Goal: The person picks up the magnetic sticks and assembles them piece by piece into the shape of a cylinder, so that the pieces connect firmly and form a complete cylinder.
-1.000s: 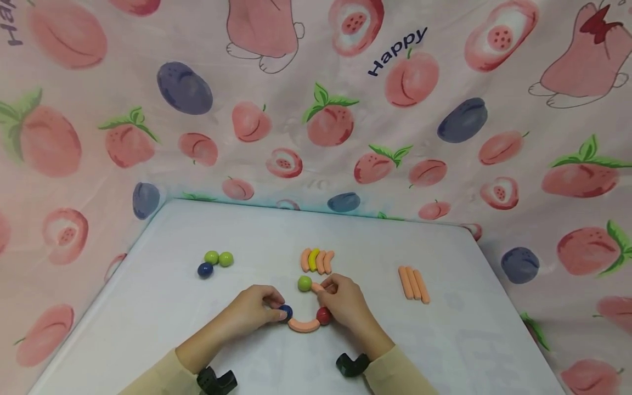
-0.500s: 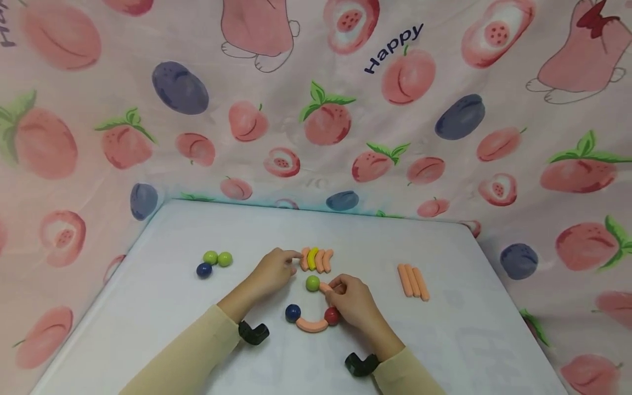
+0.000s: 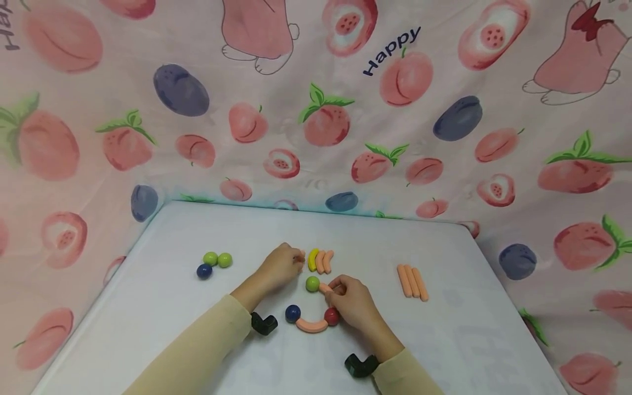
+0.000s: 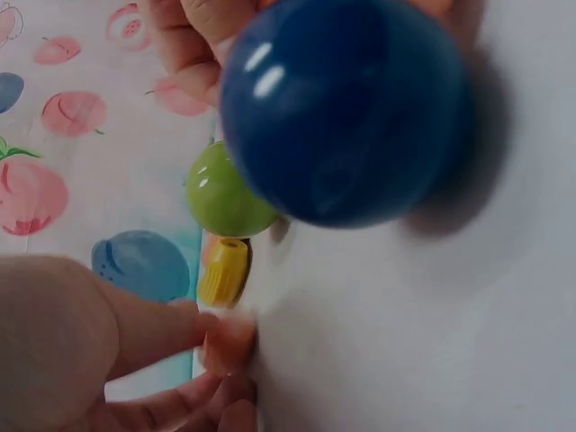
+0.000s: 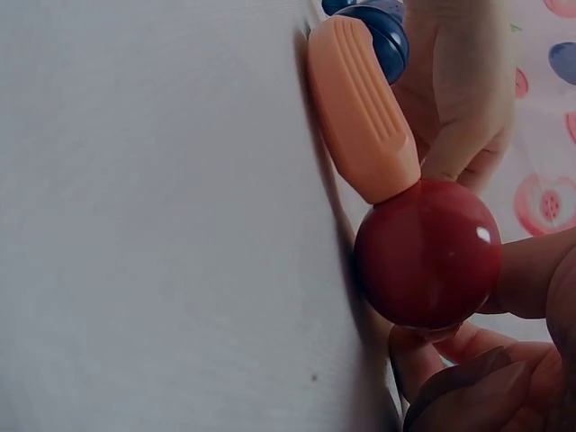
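Note:
My left hand pinches an orange curved stick between thumb and fingers at the left end of the row of curved sticks. My right hand grips another orange curved stick, mostly hidden by the fingers, that runs from a green ball towards a red ball. From the red ball a third orange curved stick bows round to a dark blue ball. Together these form a ring with its gap on the left. In the right wrist view, right-hand fingers are close against the red ball.
Beyond the ring lie a yellow curved stick and two orange curved sticks. Three straight orange sticks lie at the right. Two green balls and a blue ball sit at the left on the white table.
My left hand has let go of the blue ball, moved away to the curved sticks and taken the leftmost orange one. The ring shifted slightly right; my right hand keeps its grip.

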### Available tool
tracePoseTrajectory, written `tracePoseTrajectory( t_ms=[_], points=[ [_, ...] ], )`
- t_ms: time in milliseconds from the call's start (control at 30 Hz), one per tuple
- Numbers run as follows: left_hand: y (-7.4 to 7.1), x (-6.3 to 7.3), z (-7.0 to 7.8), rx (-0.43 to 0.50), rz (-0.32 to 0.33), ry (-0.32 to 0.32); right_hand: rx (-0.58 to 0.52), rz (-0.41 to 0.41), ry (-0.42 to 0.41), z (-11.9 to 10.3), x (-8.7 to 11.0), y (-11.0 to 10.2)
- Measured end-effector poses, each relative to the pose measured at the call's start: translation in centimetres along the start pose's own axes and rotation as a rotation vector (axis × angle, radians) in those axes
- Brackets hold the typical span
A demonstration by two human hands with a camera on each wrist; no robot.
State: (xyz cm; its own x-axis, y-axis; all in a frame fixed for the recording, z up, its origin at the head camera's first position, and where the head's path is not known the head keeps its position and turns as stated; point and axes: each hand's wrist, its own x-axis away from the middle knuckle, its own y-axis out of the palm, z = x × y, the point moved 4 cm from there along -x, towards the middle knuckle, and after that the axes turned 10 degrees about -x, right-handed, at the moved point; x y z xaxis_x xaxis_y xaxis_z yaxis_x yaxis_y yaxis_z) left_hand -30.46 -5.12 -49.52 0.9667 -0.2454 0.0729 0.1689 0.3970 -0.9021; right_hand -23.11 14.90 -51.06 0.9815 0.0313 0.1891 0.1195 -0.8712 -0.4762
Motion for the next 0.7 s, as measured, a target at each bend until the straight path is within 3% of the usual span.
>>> tracePoseTrajectory(
  t_ms=[233, 400, 700],
  points=[
    [-0.6, 1.0, -1.6, -0.045, 0.095, -0.100, 0.004, 0.000, -0.003, 0.1, 0.0, 0.0],
    [-1.1, 2.4, -2.0, -0.037, 0.046, -0.123, 0.014, 0.007, -0.014, 0.1, 0.0, 0.1],
    [-1.1, 5.1, -1.4, 0.154, -0.025, -0.144, 0.017, 0.019, -0.010, 0.2, -0.3, 0.2]
  ],
)
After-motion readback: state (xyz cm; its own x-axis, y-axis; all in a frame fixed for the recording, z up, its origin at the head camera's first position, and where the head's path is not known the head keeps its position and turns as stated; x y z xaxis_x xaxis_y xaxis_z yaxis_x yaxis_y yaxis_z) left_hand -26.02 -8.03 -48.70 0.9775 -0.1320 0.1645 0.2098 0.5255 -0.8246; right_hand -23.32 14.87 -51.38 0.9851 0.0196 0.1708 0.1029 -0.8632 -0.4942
